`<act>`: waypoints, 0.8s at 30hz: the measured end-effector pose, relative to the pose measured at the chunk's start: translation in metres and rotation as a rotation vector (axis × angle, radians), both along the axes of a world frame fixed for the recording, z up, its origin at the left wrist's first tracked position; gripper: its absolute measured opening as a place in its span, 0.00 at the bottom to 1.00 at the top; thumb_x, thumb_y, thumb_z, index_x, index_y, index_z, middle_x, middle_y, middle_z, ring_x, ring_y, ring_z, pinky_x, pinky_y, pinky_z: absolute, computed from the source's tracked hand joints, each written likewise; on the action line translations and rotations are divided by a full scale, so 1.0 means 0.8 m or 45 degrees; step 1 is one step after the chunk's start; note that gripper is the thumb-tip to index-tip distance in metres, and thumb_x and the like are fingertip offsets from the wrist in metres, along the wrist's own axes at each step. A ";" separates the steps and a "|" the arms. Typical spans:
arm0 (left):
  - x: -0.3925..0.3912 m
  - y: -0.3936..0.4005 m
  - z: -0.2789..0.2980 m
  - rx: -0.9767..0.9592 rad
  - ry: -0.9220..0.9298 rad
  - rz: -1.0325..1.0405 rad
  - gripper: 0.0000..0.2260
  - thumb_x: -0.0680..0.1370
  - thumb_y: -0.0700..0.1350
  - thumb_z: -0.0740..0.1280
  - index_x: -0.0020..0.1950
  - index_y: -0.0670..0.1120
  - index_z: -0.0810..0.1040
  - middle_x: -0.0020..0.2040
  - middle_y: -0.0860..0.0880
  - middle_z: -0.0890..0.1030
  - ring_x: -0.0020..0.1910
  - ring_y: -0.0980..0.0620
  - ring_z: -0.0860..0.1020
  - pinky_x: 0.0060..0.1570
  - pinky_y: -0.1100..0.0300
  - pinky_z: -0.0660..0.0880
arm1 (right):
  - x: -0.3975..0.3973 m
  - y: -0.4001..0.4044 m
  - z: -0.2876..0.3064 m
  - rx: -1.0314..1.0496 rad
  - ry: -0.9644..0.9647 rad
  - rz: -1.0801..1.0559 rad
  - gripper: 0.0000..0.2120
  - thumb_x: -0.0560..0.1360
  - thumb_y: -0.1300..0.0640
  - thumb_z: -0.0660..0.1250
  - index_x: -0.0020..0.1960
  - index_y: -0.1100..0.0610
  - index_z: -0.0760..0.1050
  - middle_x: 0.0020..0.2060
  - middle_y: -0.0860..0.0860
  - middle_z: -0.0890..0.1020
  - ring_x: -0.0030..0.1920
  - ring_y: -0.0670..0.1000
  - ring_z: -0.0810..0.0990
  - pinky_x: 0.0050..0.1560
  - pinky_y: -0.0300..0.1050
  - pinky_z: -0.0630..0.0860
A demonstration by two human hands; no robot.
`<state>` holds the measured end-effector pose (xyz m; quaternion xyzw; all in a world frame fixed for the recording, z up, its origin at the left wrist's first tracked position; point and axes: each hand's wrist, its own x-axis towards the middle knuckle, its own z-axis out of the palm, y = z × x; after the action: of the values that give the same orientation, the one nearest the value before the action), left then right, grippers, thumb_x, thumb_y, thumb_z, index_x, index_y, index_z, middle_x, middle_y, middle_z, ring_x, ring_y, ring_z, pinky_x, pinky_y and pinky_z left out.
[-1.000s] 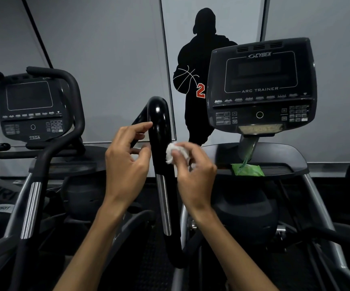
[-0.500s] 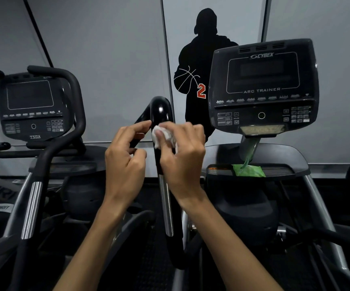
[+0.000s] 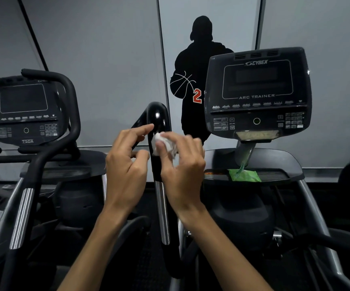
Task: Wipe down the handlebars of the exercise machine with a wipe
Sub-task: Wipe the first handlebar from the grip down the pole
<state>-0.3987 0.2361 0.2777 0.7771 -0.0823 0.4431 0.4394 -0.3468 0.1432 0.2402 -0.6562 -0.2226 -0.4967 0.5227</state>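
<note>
A glossy black handlebar (image 3: 157, 116) with a chrome grip strip rises in the middle of the view. My right hand (image 3: 182, 169) presses a crumpled white wipe (image 3: 165, 143) against the bar's front, just below its rounded top. My left hand (image 3: 128, 164) is at the bar's left side, fingers spread, index finger touching the bar near the top and thumb against its edge. It holds nothing. My hands hide the part of the bar behind them.
The Cybex Arc Trainer console (image 3: 257, 95) stands to the right, with a green wipe packet (image 3: 244, 175) on its tray. A second machine with console (image 3: 25, 114) and black handlebars (image 3: 52, 131) stands on the left. A grey wall is behind.
My right hand carried the wipe from the bar's right side up and onto its front, then slid slightly down. My left hand stayed at the bar's left side.
</note>
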 end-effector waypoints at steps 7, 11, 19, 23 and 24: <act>0.003 -0.006 0.000 -0.054 -0.021 -0.033 0.15 0.79 0.40 0.62 0.63 0.52 0.80 0.58 0.55 0.79 0.60 0.55 0.78 0.55 0.67 0.74 | 0.001 -0.004 -0.002 -0.037 0.017 -0.008 0.09 0.76 0.55 0.75 0.54 0.56 0.82 0.43 0.49 0.82 0.45 0.52 0.75 0.45 0.56 0.74; 0.003 -0.008 0.003 -0.059 -0.029 -0.046 0.14 0.81 0.37 0.62 0.62 0.51 0.80 0.56 0.54 0.79 0.58 0.54 0.79 0.53 0.62 0.76 | 0.023 -0.002 0.047 0.020 0.111 0.082 0.06 0.77 0.54 0.72 0.53 0.54 0.83 0.45 0.48 0.83 0.48 0.51 0.75 0.50 0.57 0.74; 0.008 -0.004 0.006 -0.067 -0.029 -0.021 0.14 0.80 0.38 0.63 0.63 0.49 0.79 0.59 0.53 0.79 0.57 0.58 0.79 0.53 0.69 0.75 | -0.001 -0.004 0.015 -0.081 0.058 0.049 0.06 0.77 0.54 0.73 0.52 0.54 0.82 0.43 0.46 0.83 0.46 0.49 0.74 0.47 0.52 0.71; 0.008 -0.003 0.009 -0.081 -0.017 -0.023 0.14 0.81 0.37 0.62 0.64 0.47 0.79 0.58 0.52 0.80 0.57 0.56 0.80 0.53 0.64 0.77 | 0.016 0.005 0.040 0.061 0.100 0.051 0.07 0.78 0.53 0.72 0.53 0.54 0.82 0.44 0.47 0.83 0.46 0.49 0.73 0.50 0.52 0.72; 0.008 -0.002 0.010 -0.082 -0.018 -0.023 0.14 0.81 0.38 0.62 0.64 0.47 0.79 0.59 0.52 0.80 0.57 0.56 0.80 0.54 0.63 0.77 | 0.011 0.006 0.032 0.034 0.096 0.041 0.08 0.78 0.53 0.72 0.54 0.55 0.82 0.44 0.48 0.82 0.46 0.49 0.73 0.49 0.51 0.71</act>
<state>-0.3919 0.2349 0.2853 0.7586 -0.0780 0.4470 0.4676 -0.3381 0.1476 0.2656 -0.6637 -0.2064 -0.4659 0.5475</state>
